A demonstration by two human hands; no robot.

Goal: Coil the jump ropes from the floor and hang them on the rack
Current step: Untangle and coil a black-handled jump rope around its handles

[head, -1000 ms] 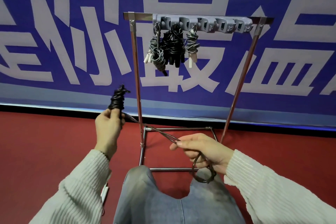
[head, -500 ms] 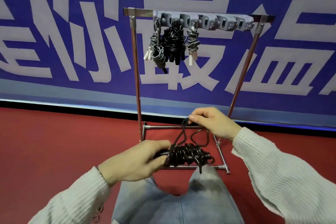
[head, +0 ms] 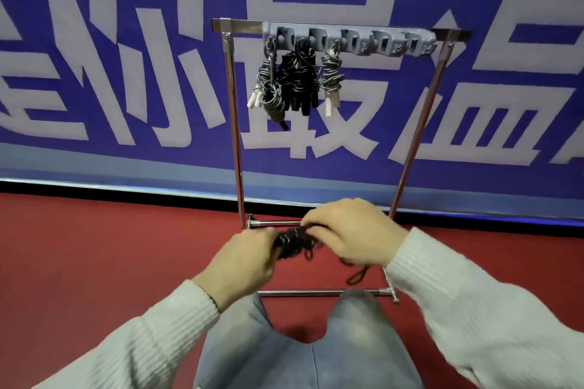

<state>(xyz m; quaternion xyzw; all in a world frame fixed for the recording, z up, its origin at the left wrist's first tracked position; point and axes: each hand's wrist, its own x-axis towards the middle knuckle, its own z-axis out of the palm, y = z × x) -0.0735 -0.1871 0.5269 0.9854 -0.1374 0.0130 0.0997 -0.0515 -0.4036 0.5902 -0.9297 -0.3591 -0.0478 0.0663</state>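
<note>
- Bright, even indoor light, no harsh shadows on the floor (head: 94, 262).
- Wide-angle bend toward the edges.
- Both hands look a bit motion-blurred; rack (head: 234, 123) stays sharp.

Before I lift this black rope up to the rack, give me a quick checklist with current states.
1. Left hand grips the black coiled jump rope: ok.
2. Right hand holds the bundle's other end: ok.
3. Loose tail tucked in: not ok, it dangles below.
4. Free hook on the grey plastic hook strip: ok, right ones are bare.
5. Chrome metal rack standing upright: ok.
6. Wrap tight enough: cannot tell.
</note>
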